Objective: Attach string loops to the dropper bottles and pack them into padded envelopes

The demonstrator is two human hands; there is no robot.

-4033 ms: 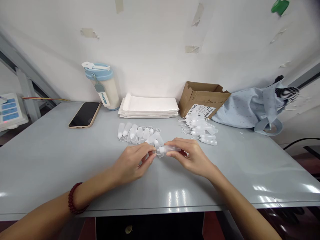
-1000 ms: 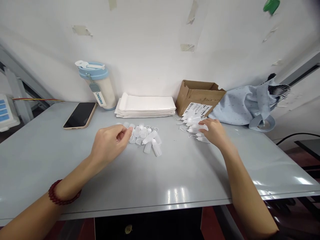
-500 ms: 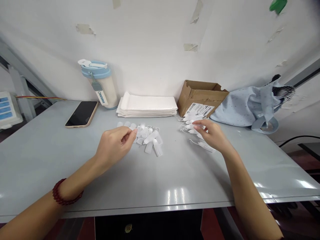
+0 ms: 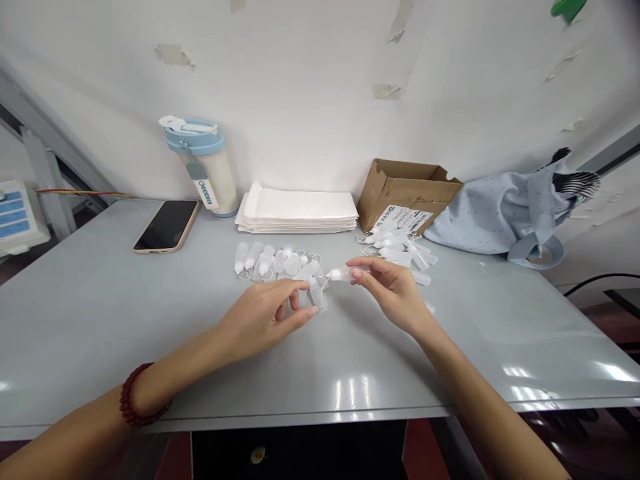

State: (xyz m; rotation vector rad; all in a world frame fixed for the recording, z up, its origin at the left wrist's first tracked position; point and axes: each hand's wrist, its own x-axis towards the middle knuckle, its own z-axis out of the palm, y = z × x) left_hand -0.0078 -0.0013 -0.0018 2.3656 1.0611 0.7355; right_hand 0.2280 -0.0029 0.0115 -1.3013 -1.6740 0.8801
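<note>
Between the thumb and fingers of my right hand (image 4: 393, 290) is a small translucent squeeze bottle (image 4: 343, 274), lying sideways with its thin needle tip pointing left. My left hand (image 4: 273, 307) is beside it, thumb and forefinger apart, at the front of the left pile of similar bottles (image 4: 267, 260). One bottle of that pile (image 4: 318, 293) shows just past its fingertips; whether they touch it I cannot tell. White caps on thin loops hang among the bottles. Behind my right hand lies a second pile of bottles (image 4: 395, 250), partly hidden by the fingers.
A stack of white padded envelopes (image 4: 300, 210) lies against the wall, with an open cardboard box (image 4: 407, 197) to its right. A blue cloth bag (image 4: 480, 213) slumps beside the box. A tumbler (image 4: 210, 170) and a phone (image 4: 167, 227) are at the left on the grey table (image 4: 225, 390).
My right hand has come left and nearer from the right pile, bringing a bottle with it. My left hand has moved right and nearer, its pinch opened.
</note>
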